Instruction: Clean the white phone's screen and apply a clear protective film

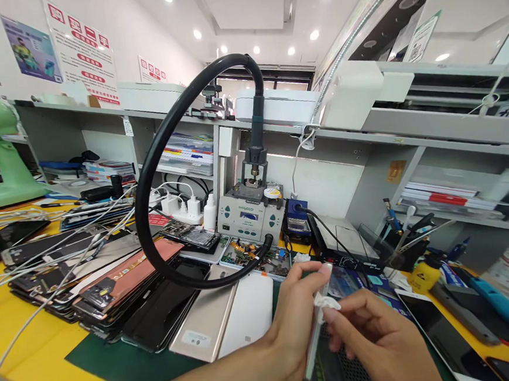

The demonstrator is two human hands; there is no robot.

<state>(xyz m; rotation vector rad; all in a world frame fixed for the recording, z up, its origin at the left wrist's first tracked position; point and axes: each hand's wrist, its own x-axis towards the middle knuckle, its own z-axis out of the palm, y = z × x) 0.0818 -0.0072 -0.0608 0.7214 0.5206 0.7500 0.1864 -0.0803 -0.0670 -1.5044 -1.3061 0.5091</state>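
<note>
My left hand [286,323] grips a slim phone-like device [312,353] that is turned edge-on, its pale side facing me. The fingers wrap behind it, with the thumb near its upper end. Between the thumb and fingers of my right hand [380,336] is a crumpled white tissue [327,303], pressed to the device's narrow edge. The front and back faces of the device are mostly hidden. Beneath the hands lies a dark perforated object [359,373], partly covered.
A white phone [248,308], a gold phone [205,317] and stacked phone parts [124,277] lie left. A hot air station [250,214] with a looping black hose [143,199] stands behind. On the right are a white-framed tablet [446,334], a yellow bottle [422,277] and a blue-handled tool [508,305].
</note>
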